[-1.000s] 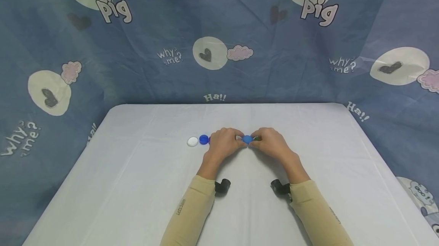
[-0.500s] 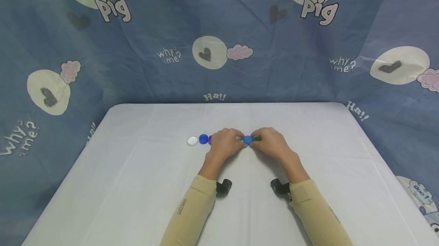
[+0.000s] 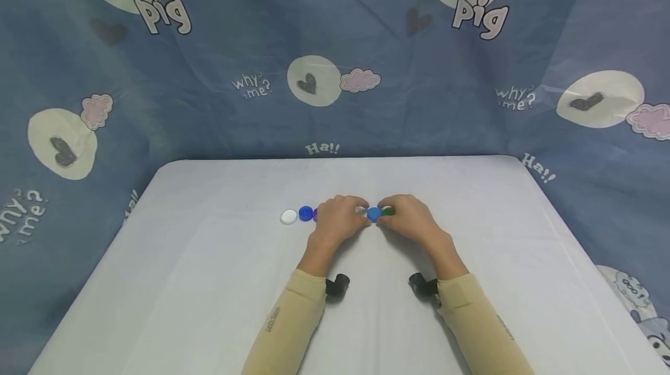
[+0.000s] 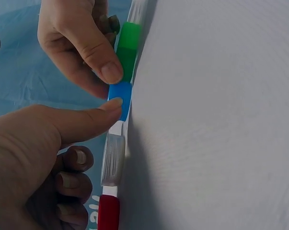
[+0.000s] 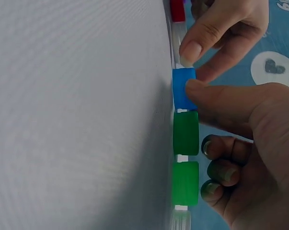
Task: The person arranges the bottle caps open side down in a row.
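Down on the white table [image 3: 157,282], in a straight row of little caps: a blue cap [image 3: 374,214]. Pinched on one side by the thumb and finger of the left hand [image 3: 337,221], and on the other by the thumb and finger of the right hand [image 3: 410,219]. Too hard to tell how tight. Other fingers of both hands curled in, with nothing in them to see. Next to the blue cap on the right, a dark green cap [image 5: 186,133], then a light green cap [image 5: 185,183], then a ridged clear cap [image 5: 181,220]. On the left, a clear piece [image 4: 113,160], then a red cap [image 4: 109,212]. Farther left, a bit of a purple cap [image 3: 315,215], partly behind the left hand, then a dark blue cap [image 3: 306,213], and last, a flat white lid [image 3: 288,217]. On the arms, tan sleeves [image 3: 285,322], with black stubs [image 3: 337,286] at the wrists. Behind the table, a big blue cloth [image 3: 209,113] with hearts, pink clouds and "pig" words.
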Demonstrator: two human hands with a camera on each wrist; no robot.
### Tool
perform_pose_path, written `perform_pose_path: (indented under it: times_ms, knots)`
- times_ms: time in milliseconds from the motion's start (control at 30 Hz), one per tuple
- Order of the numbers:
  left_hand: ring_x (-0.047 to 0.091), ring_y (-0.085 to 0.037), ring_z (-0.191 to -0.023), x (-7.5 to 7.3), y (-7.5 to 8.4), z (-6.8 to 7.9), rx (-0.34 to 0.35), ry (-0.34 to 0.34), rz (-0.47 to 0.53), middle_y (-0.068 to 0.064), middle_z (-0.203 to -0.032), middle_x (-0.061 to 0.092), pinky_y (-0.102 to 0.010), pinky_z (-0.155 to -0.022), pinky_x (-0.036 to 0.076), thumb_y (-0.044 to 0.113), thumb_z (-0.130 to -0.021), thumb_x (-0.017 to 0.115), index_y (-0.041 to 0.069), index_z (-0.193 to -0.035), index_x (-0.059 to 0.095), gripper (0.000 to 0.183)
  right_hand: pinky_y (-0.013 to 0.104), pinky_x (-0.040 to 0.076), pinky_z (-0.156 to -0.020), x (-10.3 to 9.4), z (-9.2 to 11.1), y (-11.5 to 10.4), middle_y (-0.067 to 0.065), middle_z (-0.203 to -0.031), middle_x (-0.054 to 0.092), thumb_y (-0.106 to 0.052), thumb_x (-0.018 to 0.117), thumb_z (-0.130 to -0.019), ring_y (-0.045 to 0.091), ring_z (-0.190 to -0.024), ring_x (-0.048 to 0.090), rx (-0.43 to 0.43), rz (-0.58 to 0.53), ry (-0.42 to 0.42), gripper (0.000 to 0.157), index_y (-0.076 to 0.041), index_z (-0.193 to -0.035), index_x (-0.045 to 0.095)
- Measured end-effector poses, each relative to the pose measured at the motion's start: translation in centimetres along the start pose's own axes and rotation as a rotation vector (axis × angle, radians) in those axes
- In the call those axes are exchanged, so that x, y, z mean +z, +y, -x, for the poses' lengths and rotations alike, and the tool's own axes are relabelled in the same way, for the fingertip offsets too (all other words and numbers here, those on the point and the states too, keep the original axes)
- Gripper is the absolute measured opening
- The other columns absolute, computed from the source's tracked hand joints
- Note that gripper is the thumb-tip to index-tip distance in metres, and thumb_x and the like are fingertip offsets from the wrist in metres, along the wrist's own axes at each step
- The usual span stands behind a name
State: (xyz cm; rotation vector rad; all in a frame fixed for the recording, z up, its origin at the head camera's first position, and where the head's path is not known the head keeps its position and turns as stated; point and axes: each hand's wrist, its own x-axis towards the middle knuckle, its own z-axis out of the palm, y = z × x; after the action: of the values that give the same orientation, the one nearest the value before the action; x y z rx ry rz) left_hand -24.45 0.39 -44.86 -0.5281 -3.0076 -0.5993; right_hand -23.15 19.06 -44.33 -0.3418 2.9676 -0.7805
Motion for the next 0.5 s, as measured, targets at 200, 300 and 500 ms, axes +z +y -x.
perform_pose_path:
  times_ms: [200, 300, 500]
  knots:
    - [0.07, -0.025, -0.087, -0.2, -0.3, 0.2, -0.017, -0.007, -0.005, 0.001, -0.116, 0.075, -0.039, -0.068, 0.05, 0.046, -0.079, 0.08, 0.033, -0.12, 0.072, 0.044, 0.04, 0.053, -0.079, 0.2, -0.2, -0.4, 0.006, -0.11, 0.075, -0.029, 0.075, -0.087, 0.016, -0.084, 0.064, 0.0, -0.005, -0.003, 0.037, -0.012, -0.12, 0.072]
    - [0.07, -0.026, -0.089, -0.5, -0.6, 0.3, -0.03, 0.002, -0.014, 0.002, -0.117, 0.074, -0.041, -0.07, 0.05, 0.047, -0.078, 0.08, 0.035, -0.122, 0.07, 0.047, 0.036, 0.052, -0.074, 0.4, -0.4, -1.0, 0.004, -0.102, 0.075, -0.029, 0.074, -0.087, 0.014, -0.078, 0.061, -0.021, 0.002, 0.004, 0.036, -0.014, -0.12, 0.072]
    - [0.07, -0.028, -0.089, -0.7, -1.3, 0.7, -0.037, 0.006, -0.014, 0.001, -0.117, 0.074, -0.041, -0.07, 0.05, 0.048, -0.075, 0.082, 0.035, -0.124, 0.069, 0.052, 0.033, 0.048, -0.067, 0.7, -0.6, -1.9, 0.002, -0.089, 0.072, -0.029, 0.074, -0.086, 0.016, -0.072, 0.058, -0.03, 0.023, -0.002, 0.037, -0.014, -0.121, 0.071]
